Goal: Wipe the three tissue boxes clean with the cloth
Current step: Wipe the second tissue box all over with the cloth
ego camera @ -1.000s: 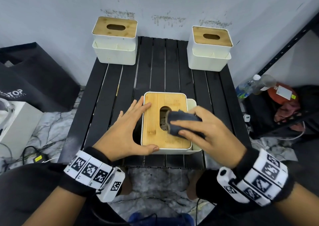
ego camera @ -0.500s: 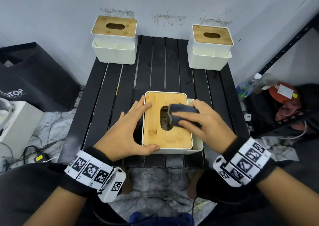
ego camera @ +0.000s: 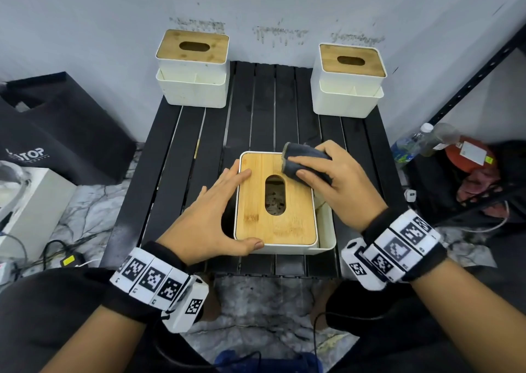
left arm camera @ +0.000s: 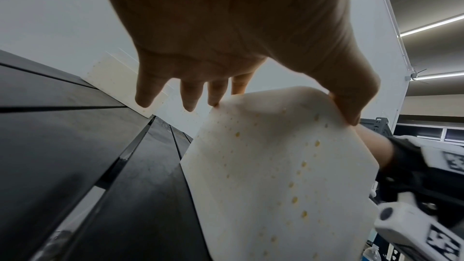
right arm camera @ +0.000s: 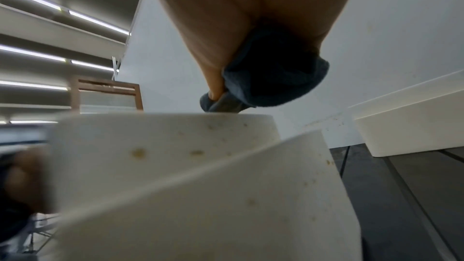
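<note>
right grip curled round cloth on near tissue box, left grip flat, steadying it

Cloth mostly hidden under right hand

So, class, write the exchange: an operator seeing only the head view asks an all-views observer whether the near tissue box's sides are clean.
Operator: My head view shows only the top of the near tissue box. Is its left wall clean?
Observer: No; the left wrist view shows yellowish specks across that white wall, below the left hand.
Operator: And the right side?
Observer: Brownish spots there too, in the right wrist view, below the cloth the right hand grips.
</note>
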